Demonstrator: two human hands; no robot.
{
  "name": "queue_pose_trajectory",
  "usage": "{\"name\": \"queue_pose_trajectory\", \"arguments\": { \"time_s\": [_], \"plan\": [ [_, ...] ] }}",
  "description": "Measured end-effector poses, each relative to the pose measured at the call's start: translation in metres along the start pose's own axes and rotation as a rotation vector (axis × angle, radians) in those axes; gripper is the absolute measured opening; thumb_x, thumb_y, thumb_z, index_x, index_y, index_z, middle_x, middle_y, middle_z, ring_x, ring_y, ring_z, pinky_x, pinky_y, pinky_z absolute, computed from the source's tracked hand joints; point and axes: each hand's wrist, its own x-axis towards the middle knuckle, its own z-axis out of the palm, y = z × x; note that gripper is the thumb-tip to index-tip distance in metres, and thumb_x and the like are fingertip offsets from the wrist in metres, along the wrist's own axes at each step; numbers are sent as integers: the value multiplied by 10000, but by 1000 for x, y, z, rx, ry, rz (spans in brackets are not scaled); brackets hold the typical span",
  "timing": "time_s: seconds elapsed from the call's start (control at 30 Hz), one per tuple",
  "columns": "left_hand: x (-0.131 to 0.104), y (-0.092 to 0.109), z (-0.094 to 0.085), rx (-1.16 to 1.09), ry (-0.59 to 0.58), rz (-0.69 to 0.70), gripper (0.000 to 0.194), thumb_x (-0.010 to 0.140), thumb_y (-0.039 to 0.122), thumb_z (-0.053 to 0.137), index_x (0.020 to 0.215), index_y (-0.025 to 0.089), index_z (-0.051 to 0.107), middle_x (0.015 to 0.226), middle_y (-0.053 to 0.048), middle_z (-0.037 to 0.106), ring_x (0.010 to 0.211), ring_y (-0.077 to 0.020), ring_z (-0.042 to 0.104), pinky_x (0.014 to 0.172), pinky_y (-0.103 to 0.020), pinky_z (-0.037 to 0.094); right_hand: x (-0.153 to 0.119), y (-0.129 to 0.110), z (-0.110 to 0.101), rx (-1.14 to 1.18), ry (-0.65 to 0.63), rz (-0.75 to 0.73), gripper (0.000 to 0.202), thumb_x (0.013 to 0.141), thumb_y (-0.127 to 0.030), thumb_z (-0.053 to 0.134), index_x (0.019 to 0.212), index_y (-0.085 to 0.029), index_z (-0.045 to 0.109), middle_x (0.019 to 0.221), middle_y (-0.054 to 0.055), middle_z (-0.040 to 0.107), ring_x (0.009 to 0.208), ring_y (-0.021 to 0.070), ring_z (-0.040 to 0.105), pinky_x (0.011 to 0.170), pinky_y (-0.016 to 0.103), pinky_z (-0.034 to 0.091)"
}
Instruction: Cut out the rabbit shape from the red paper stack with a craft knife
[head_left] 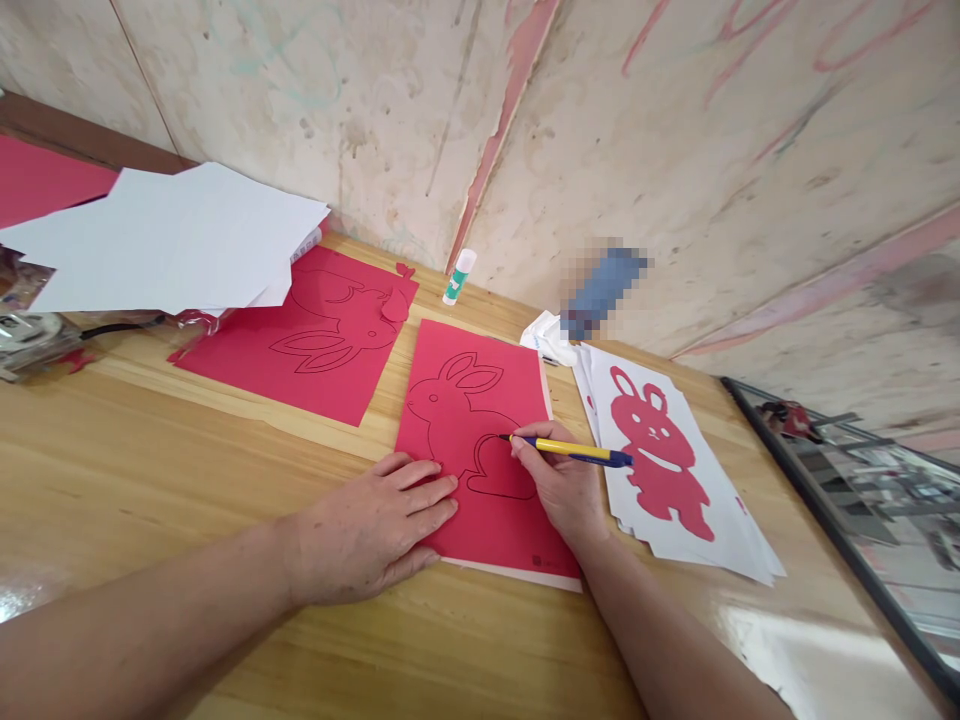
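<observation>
My right hand (564, 487) grips a yellow pen (574, 449) with dark blue ends. Its tip rests on or just over a black line of the rabbit drawing, at the curve of the hind leg. The drawing is on a red sheet of paper (495, 535), with a paler sheet edge showing beneath it. My left hand (386, 525) lies flat on the sheet's left side, fingers stretched out. Left of it lies another red sheet (300, 385) with a rabbit outline, partly under white papers.
White sheets (165, 240) are piled at the left. A glue stick (460, 277) stands near the wall. On the right, a red rabbit cutout (660, 455) lies on white paper, near a crumpled white tissue (550, 338). A dark-framed glass panel (832, 500) borders the right side.
</observation>
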Motion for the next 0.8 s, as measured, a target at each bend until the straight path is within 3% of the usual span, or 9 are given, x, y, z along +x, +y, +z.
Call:
{"name": "queue_pose_trajectory", "arguments": {
  "time_s": [0.8],
  "plan": [
    [0, 0, 1, 10, 4, 1, 416, 975, 372, 416, 1295, 132, 528, 1366, -100, 549, 1235, -307, 481, 1027, -468, 374, 0, 1, 1, -9, -21, 6, 187, 793, -375, 652, 829, -196, 615, 751, 22, 600, 685, 157, 560, 614, 291, 452]
  ]
}}
